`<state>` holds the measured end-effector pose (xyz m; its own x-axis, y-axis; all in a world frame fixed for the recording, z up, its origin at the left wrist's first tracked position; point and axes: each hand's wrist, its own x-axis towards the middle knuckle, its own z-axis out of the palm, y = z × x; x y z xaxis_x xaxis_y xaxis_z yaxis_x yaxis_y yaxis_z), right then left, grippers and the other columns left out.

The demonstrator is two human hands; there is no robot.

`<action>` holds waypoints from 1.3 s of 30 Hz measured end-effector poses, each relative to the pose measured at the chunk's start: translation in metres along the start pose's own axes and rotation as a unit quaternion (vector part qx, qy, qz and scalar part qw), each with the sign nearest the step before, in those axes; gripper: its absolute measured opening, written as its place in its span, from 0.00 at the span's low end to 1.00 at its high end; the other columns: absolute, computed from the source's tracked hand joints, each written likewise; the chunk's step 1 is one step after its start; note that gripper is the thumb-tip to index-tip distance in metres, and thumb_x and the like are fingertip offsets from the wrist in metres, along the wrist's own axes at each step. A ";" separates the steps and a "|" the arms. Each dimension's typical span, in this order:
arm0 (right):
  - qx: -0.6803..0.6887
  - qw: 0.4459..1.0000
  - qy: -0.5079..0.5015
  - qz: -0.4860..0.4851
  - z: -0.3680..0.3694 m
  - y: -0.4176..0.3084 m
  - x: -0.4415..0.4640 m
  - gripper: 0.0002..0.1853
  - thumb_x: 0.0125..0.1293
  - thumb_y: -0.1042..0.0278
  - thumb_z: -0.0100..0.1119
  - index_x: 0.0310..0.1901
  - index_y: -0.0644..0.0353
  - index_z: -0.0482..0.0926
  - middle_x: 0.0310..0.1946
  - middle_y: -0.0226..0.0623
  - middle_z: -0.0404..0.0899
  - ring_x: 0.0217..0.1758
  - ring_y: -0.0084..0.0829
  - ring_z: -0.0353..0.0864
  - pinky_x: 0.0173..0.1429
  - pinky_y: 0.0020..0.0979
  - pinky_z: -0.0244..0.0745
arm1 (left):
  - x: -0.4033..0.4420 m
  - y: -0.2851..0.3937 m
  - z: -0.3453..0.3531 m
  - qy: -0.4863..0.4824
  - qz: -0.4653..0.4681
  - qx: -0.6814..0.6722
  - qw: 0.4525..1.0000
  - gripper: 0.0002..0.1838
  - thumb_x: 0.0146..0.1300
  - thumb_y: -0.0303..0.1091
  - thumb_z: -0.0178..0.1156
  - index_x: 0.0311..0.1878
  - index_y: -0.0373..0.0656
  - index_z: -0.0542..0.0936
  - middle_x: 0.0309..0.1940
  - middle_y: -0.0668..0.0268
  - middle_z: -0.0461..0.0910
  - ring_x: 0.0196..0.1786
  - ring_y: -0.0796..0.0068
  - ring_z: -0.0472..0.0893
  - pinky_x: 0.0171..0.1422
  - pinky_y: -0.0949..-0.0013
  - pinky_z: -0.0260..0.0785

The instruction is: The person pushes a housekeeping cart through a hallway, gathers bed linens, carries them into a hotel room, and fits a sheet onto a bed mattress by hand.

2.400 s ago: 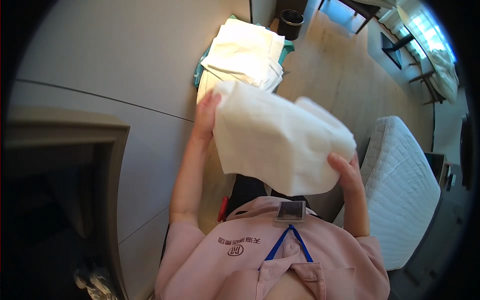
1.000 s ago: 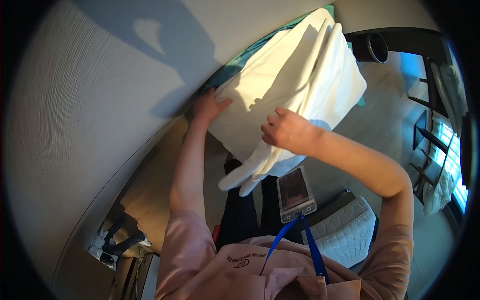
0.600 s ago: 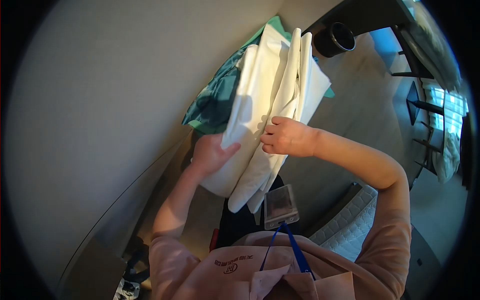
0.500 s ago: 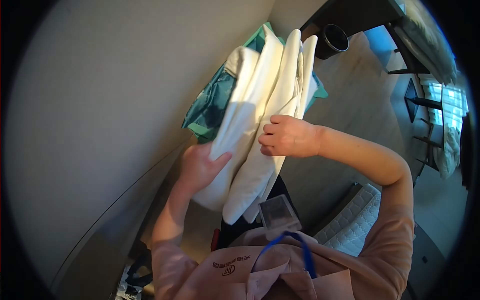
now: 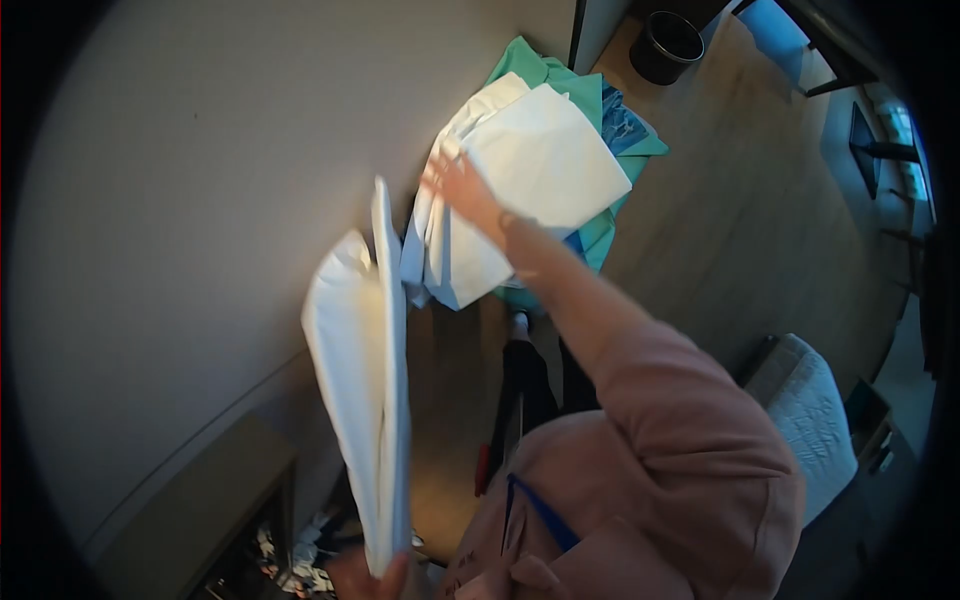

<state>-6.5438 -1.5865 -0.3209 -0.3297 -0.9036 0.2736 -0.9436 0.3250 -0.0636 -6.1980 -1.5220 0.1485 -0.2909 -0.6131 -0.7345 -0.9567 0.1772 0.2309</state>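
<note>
At the bottom, my left hand [image 5: 372, 574] grips the lower end of a folded white bed linen [image 5: 385, 370], which stands up tall against the wall side. My right hand [image 5: 458, 186] reaches across to a stack of folded white linen [image 5: 545, 155]; its fingers are spread, slightly blurred, and touch the left edge. Beneath that stack lies a green bag [image 5: 602, 240], whose flaps stick out at the top and right. Some blue patterned fabric [image 5: 622, 125] shows at the bag's right side.
A black bin [image 5: 668, 48] stands on the wooden floor [image 5: 720, 200] beyond the bag. The wall [image 5: 230, 150] rises close on the left. A low wooden cabinet [image 5: 205, 490] with cluttered items is at lower left, and a white quilted mattress edge [image 5: 810, 420] at right.
One folded white linen has come away from the bundle and moved down left with my left hand. My right hand has released its grip and shifted left onto the remaining stack.
</note>
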 end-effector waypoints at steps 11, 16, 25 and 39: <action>0.762 0.610 -0.007 0.220 -0.074 -0.279 -0.232 0.37 0.54 0.33 0.48 0.62 0.46 0.61 0.60 0.38 0.61 0.65 0.38 0.58 0.59 0.47 0.62 | 0.171 -0.058 0.029 -0.322 0.124 0.053 0.937 0.16 0.55 0.29 0.58 0.48 0.34 0.74 0.52 0.50 0.68 0.45 0.61 0.75 0.46 0.61 0.67; 0.841 0.263 0.131 0.455 -0.251 -0.227 -0.289 0.43 0.51 0.25 0.42 0.65 0.41 0.55 0.63 0.37 0.58 0.68 0.40 0.54 0.59 0.55 0.59 | 0.168 -0.013 0.130 -0.461 0.365 0.256 0.767 0.21 0.54 0.33 0.60 0.51 0.37 0.72 0.55 0.50 0.66 0.46 0.59 0.75 0.47 0.59 0.67; 0.617 0.224 0.446 0.609 -0.322 -0.336 -0.478 0.21 0.52 0.58 0.55 0.43 0.67 0.71 0.31 0.33 0.72 0.33 0.23 0.70 0.34 0.25 0.67 | 0.016 -0.017 0.299 -0.558 0.539 0.474 0.418 0.06 0.52 0.24 0.57 0.28 0.29 0.75 0.19 0.68 0.74 0.26 0.85 0.69 0.28 0.74 0.64; 0.381 -0.049 0.818 0.427 -0.397 -0.628 -0.784 0.18 0.63 0.57 0.52 0.50 0.58 0.70 0.42 0.36 0.74 0.44 0.30 0.76 0.48 0.30 0.74 | -0.352 -0.233 0.515 -0.567 0.373 0.659 0.326 0.20 0.66 0.45 0.48 0.36 0.34 0.78 0.24 0.74 0.73 0.27 0.86 0.68 0.28 0.78 0.59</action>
<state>-5.6805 -0.9715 -0.1149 -0.3299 0.7131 -0.6187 -0.5652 -0.6741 -0.4755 -5.8788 -0.9511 0.0248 0.4488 0.5238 -0.7240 0.4270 0.5860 0.6887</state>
